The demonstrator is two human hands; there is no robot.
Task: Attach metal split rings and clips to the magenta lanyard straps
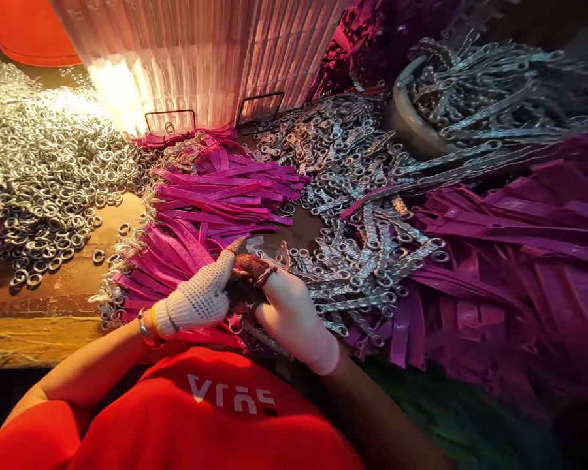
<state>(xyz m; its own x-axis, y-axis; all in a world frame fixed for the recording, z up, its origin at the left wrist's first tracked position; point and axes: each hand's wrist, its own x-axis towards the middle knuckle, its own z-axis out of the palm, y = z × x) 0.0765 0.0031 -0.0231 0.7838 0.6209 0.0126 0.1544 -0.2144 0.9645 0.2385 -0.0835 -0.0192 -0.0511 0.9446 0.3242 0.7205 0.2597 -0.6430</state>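
Note:
My left hand (196, 300), in a white knit glove with dark dots, meets my right hand (296, 316) close to my body. A plain white glove covers the right hand, with dark brown wrapping on its fingers. Both hands are closed, fingertips together; what they pinch is mostly hidden in shadow. A bit of bright pink strap and some metal show just below the fingers. Beside and beyond my left hand lies a pile of magenta straps (215, 196), with pale cords and rings at their left ends. Flat metal links with looped ends (367, 241) lie beyond my right hand.
Loose metal rings (53, 170) are heaped at the left on the brown tabletop (122, 215). A ribbed translucent panel (196, 59) stands at the back. At back right, a tub (409, 111) overflows with metal strips. More purple straps (509, 261) cover the right side.

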